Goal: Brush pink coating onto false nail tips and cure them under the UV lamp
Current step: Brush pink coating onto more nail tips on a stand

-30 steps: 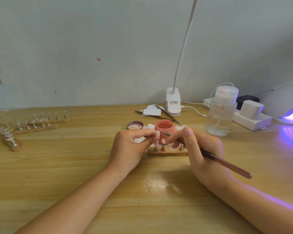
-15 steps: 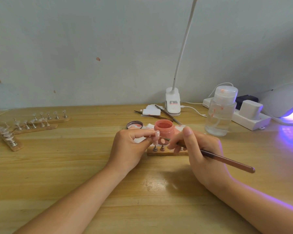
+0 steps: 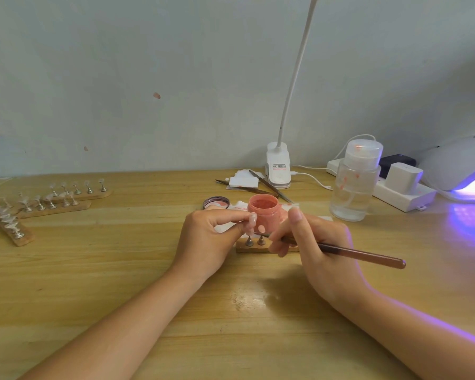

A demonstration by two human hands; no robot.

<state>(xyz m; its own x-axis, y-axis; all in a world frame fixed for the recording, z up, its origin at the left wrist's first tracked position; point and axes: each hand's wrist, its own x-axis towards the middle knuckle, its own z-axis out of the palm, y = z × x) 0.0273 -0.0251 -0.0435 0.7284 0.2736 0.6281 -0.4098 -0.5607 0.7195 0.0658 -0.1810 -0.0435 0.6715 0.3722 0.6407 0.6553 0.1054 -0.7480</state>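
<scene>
At the table's middle my left hand (image 3: 211,237) pinches a small nail tip (image 3: 251,222) on its stand, held just above a short wooden holder strip (image 3: 254,246). My right hand (image 3: 316,248) grips a brown brush (image 3: 362,255) whose bristle end touches the lower edge of that tip. Directly behind the hands stands an open pink jar (image 3: 263,212). Its lid (image 3: 216,202) lies to the left. The white UV lamp (image 3: 461,165) glows violet at the far right edge.
Several wooden strips with clear nail tips (image 3: 52,200) lie at the far left. A clear pump bottle (image 3: 354,185), a white power strip (image 3: 403,194), a clip desk lamp (image 3: 279,165), spare brushes and white pads (image 3: 243,182) stand behind.
The brush handle has dropped flatter and swung slightly right, and the bristle end has slid lower along the tip. My left hand keeps its pinch in place.
</scene>
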